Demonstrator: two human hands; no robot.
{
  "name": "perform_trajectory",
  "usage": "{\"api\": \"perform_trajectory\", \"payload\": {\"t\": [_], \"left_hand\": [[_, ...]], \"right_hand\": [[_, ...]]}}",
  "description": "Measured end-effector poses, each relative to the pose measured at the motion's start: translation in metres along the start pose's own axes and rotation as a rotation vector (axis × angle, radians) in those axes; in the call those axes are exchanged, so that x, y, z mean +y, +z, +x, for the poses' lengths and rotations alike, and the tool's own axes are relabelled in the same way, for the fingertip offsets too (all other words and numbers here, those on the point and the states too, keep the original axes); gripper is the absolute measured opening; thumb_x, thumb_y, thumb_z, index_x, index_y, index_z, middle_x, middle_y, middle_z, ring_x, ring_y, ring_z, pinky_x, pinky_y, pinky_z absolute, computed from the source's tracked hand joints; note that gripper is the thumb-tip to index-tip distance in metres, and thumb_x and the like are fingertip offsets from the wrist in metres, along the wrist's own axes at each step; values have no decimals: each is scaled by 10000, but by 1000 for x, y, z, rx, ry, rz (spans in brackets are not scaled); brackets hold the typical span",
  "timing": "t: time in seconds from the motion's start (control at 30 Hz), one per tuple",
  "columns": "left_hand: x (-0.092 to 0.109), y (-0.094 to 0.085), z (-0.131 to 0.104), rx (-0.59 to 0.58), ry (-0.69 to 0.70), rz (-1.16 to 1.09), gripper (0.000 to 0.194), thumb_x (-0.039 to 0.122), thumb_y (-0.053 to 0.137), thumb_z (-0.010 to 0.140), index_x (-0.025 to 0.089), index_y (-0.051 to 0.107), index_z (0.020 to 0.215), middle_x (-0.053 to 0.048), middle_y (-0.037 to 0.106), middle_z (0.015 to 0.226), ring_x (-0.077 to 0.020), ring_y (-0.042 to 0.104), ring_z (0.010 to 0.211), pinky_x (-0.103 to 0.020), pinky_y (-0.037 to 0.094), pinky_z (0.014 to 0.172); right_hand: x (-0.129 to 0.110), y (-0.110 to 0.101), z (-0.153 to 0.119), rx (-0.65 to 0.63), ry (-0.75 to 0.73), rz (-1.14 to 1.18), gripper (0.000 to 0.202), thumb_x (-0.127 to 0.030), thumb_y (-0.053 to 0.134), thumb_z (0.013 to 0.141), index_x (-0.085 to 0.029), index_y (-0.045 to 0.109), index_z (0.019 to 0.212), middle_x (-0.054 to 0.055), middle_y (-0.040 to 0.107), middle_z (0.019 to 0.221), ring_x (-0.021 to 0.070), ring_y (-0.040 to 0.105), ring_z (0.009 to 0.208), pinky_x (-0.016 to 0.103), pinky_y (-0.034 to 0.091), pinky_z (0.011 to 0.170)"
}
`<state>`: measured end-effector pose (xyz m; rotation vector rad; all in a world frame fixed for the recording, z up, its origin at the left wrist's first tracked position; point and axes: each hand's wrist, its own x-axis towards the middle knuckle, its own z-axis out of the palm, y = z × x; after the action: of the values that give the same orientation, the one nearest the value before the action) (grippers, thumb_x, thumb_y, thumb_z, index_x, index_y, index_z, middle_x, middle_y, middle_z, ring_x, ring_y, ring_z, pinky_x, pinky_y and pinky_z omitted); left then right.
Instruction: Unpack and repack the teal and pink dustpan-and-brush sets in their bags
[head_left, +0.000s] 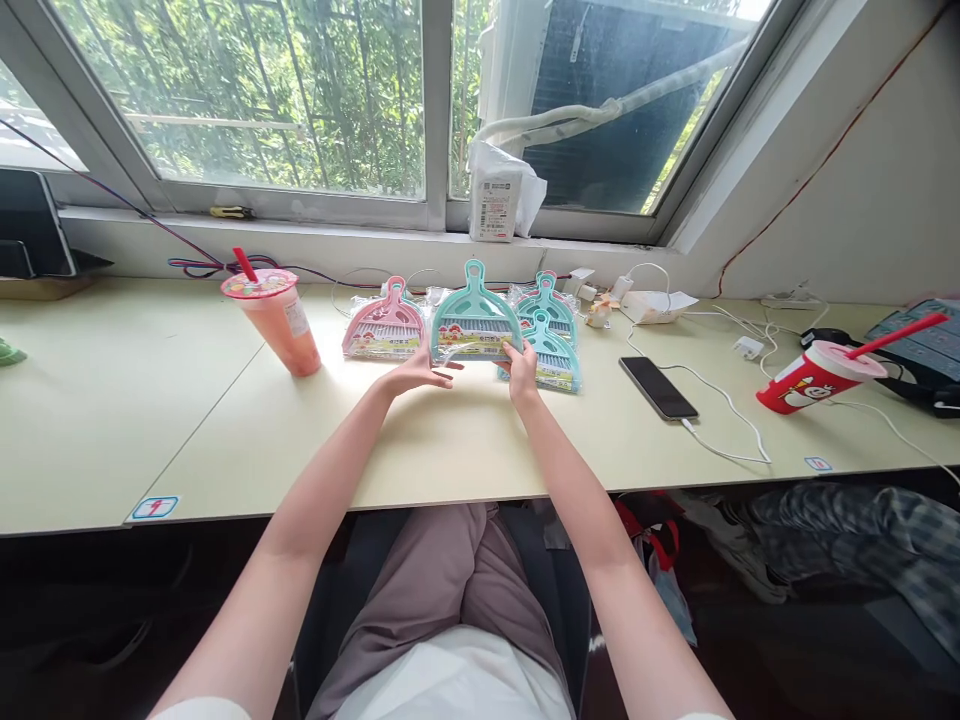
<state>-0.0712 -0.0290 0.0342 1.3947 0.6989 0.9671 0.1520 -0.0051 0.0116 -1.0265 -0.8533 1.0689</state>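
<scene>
A teal dustpan-and-brush set (474, 312) in clear wrapping is held up in the middle, its handle pointing away from me. My right hand (521, 370) grips its lower right corner. At its lower left corner is my left hand (421, 372), fingers apart and reaching under the edge, with the thumb up against the wrapping. Just left of it lies a pink wrapped set (388, 322). To the right are two more teal sets, one farther back (551, 300) and one nearer (551, 352), partly behind my right hand.
On the pale table (247, 440) stand a pink drink cup (281, 325) at left and a red cup (806, 380) at right. A phone (658, 388) with a white cable lies right of my hands. A white box (495, 208) stands on the windowsill.
</scene>
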Motion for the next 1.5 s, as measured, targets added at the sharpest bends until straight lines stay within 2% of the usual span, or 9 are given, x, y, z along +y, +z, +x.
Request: {"api": "perform_trajectory", "payload": {"t": [0.13,0.33,0.47,0.7,0.93,1.07,1.23,1.37,1.5], "left_hand": [[-3,1,6,170,63,-7,898,206,869,615,243,456,1411,-139,665,1208,-267,721,964,-382,588,838],[-11,-2,18,432,88,-2,463,392,769,780,155,587,1134,-95,692,1017,-181,707,694,-290,595,581],[-16,-4,20,595,103,2,391,498,653,871,160,593,1058,-55,665,872,-120,632,517,-241,540,467],[-14,-2,16,393,100,155,666,408,836,687,170,556,1242,-117,684,1066,-134,662,562,-275,566,544],[-4,2,16,541,188,70,552,333,789,679,178,556,1155,-71,703,990,-186,687,767,-230,548,532],[-3,19,20,449,152,47,499,279,821,600,184,510,979,-40,701,853,-191,676,707,-259,540,544],[-34,87,29,236,32,164,404,294,759,687,206,457,940,-61,691,827,-226,660,615,-332,521,509],[-56,138,38,312,-14,454,129,275,639,828,204,547,884,-118,661,952,-301,657,906,-431,556,723],[-63,151,57,544,-13,824,202,335,676,849,181,586,943,-175,572,1181,-356,499,1216,-487,435,1012]], "right_hand": [[0,0,1,-14,-13,-56,312,-332,653,723,-234,544,997,36,647,1026,196,644,958,314,630,716],[2,6,-3,-116,-18,-72,297,-303,651,732,-241,489,974,12,620,962,189,635,949,330,628,735],[7,10,-5,-142,-25,-108,288,-326,656,755,-251,459,951,11,597,1045,184,619,1000,321,621,748],[3,-1,0,-133,-31,-155,332,-362,679,761,-256,426,949,23,594,1033,197,614,1002,332,598,748],[-12,-1,-6,-230,-56,-140,394,-361,752,704,-261,413,878,-2,599,914,204,631,920,317,599,652],[-33,-38,-7,-259,-130,-217,488,-426,846,578,-240,472,831,4,620,921,180,623,791,265,537,555],[-46,-134,-13,-164,-102,-419,537,-449,897,478,-212,548,810,21,628,853,174,601,693,276,495,525],[-36,-183,-15,-7,-144,-698,468,-489,838,574,-209,583,848,70,640,956,246,633,862,381,543,719],[-21,-188,3,166,-264,-893,420,-355,794,637,-205,606,982,146,544,1279,314,505,1245,464,445,1036]]}}
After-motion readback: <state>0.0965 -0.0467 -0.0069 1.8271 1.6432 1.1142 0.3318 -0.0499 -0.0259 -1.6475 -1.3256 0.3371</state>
